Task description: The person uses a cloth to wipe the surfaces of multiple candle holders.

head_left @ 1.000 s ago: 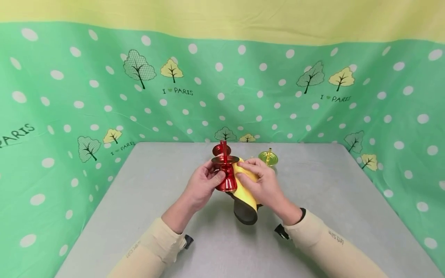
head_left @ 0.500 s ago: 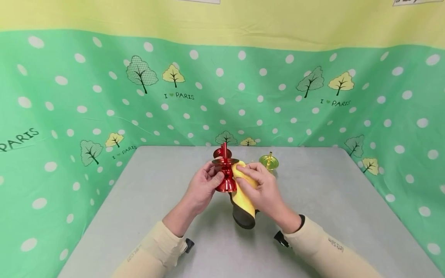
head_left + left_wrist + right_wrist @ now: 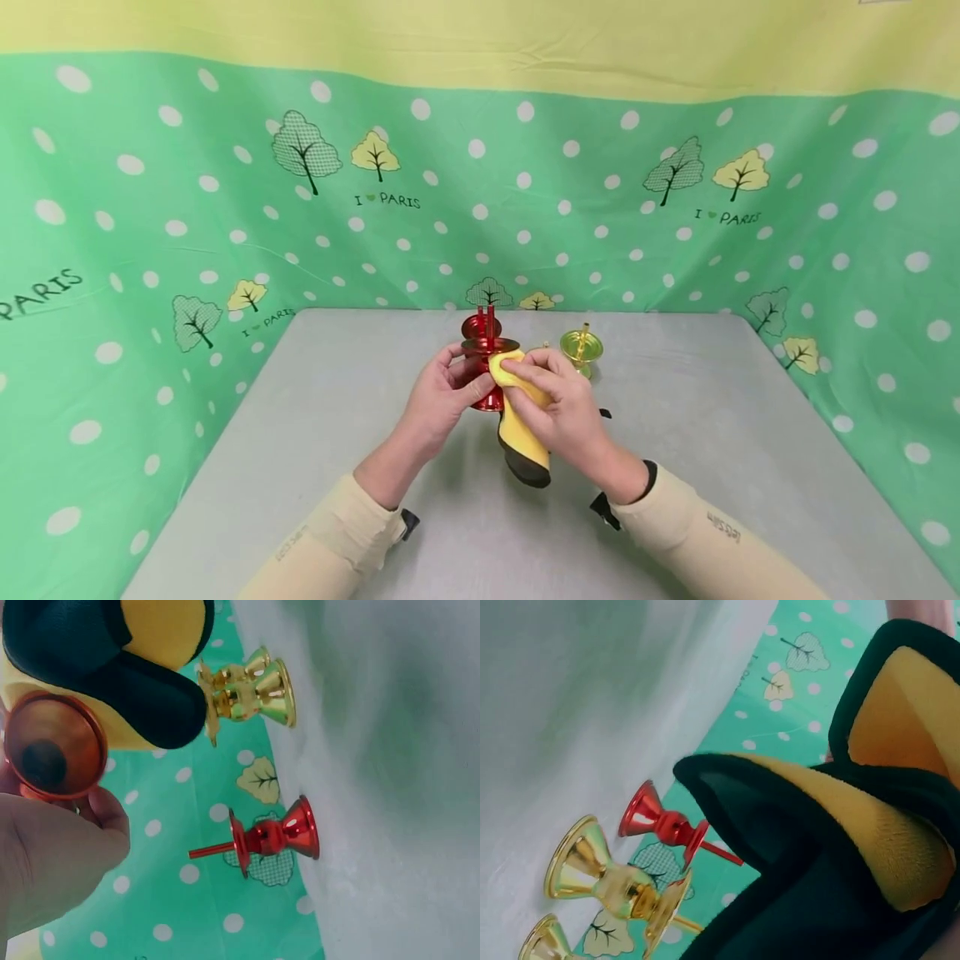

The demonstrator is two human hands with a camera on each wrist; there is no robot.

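My left hand [image 3: 438,400] holds a shiny red metal candlestick [image 3: 489,402] by its stem, with the fingers behind and the thumb in front. It stays upright above the table, a thin spike rising from its dish. In the left wrist view I look into the hollow base of that candlestick [image 3: 64,746]. With thumb and fingers, my right hand [image 3: 566,408] pinches a yellow cloth [image 3: 525,429] that has a black border. A fold of the cloth lies against the front of the stem, beside my left thumb, and hides part of it. The cloth's lower end hangs below.
Behind the held candlestick, a second red candlestick [image 3: 477,327] stands on the grey table [image 3: 337,375]. Two gold candlesticks stand to its right: one gold candlestick [image 3: 604,881] is nearer, the other gold candlestick [image 3: 546,941] partly cut off. A green dotted curtain [image 3: 525,208] surrounds the table.
The right hand's cloth has moved left, from the candlestick's right side onto the front of its stem. My left hand keeps its hold, almost in the same place.
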